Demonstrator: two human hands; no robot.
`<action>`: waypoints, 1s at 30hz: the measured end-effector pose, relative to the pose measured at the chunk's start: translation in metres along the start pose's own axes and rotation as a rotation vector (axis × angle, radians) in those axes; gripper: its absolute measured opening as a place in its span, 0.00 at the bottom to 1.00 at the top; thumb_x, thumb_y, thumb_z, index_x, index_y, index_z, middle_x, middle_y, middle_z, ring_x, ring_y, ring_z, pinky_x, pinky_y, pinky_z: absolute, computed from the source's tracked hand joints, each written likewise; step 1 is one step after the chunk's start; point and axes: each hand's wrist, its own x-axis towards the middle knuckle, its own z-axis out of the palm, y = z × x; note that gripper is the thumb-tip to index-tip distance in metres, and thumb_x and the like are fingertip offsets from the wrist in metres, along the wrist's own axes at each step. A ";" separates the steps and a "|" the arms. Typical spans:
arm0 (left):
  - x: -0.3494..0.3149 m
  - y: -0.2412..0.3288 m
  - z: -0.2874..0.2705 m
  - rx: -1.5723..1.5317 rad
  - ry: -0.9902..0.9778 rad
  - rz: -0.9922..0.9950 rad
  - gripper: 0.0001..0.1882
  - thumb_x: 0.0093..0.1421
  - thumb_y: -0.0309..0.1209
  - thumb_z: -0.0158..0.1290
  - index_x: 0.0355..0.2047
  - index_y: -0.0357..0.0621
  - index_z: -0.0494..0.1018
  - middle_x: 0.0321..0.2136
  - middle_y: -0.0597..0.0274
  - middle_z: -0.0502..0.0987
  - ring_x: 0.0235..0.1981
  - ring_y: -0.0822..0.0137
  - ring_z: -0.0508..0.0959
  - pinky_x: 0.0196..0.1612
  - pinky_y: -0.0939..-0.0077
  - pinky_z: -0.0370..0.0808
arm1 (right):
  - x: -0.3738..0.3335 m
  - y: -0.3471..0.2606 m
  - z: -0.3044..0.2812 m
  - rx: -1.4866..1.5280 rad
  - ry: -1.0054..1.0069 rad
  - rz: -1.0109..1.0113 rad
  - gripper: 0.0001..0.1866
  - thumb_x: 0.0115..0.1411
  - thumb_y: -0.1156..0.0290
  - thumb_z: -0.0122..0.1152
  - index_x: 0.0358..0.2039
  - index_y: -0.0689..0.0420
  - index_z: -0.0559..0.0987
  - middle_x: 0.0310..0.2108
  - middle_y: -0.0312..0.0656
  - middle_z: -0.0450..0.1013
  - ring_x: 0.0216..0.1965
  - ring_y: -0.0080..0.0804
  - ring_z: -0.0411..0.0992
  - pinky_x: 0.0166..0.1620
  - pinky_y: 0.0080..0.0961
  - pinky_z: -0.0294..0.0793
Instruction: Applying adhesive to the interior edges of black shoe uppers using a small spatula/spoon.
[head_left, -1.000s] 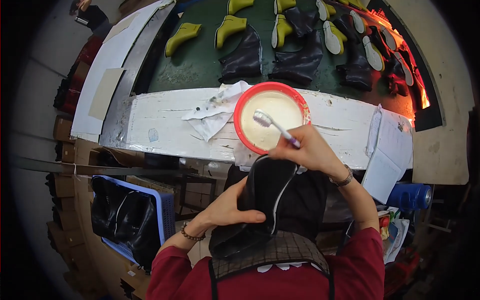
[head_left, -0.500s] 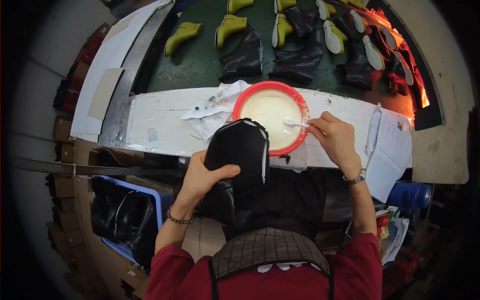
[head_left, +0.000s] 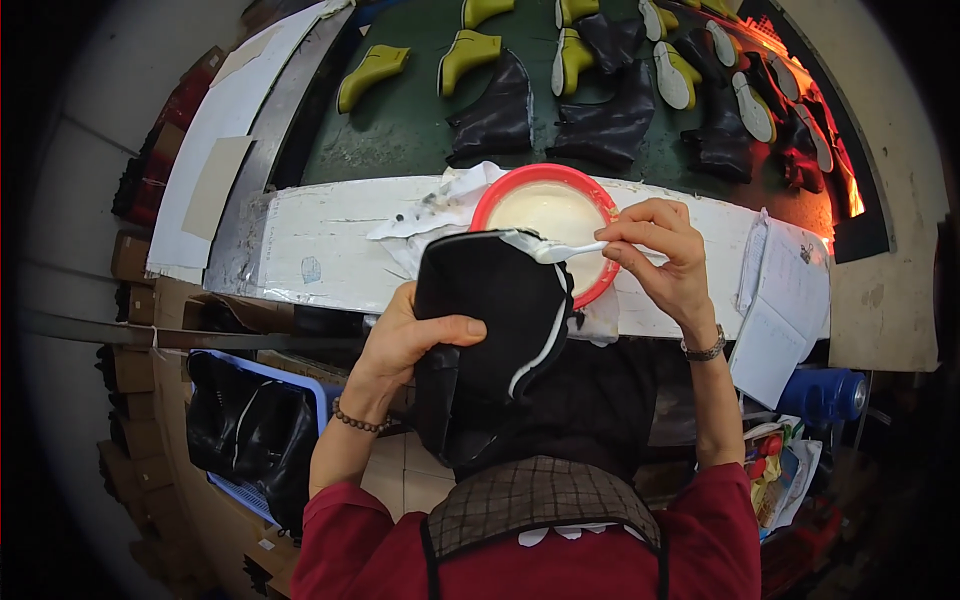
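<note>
My left hand (head_left: 405,335) is closed on a black boot upper (head_left: 500,295), its thumb pressed flat on the dark face. A wet white line of what looks like glue runs along the upper's right and top edge. Between the thumb and fingers of my right hand (head_left: 662,255) is a slim white brush (head_left: 582,250), shaped like a toothbrush. Its head touches the upper's top right edge. Just behind, a red bowl (head_left: 545,170) of creamy white liquid (head_left: 545,210) stands on the white bench, partly hidden by the upper.
A crumpled, stained cloth (head_left: 440,205) lies left of the bowl. Beyond the white bench (head_left: 330,235), yellow boots (head_left: 470,62) and black boot uppers (head_left: 605,115) lie on a green surface, with an orange glow at right. A blue basket (head_left: 325,395) holds black uppers; a blue jug (head_left: 822,393) stands right.
The brush has moved from over the bowl onto the upper's edge. My left hand has turned the upper, bringing its white-lined edge more into sight, and white now shows along the top.
</note>
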 end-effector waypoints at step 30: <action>0.072 0.058 -0.151 0.719 0.531 0.351 0.43 0.51 0.34 0.73 0.61 0.32 0.63 0.45 0.50 0.80 0.40 0.65 0.82 0.45 0.72 0.79 | -0.001 0.012 -0.006 -0.270 -0.123 0.369 0.07 0.58 0.68 0.71 0.35 0.55 0.87 0.31 0.36 0.78 0.29 0.33 0.77 0.32 0.29 0.74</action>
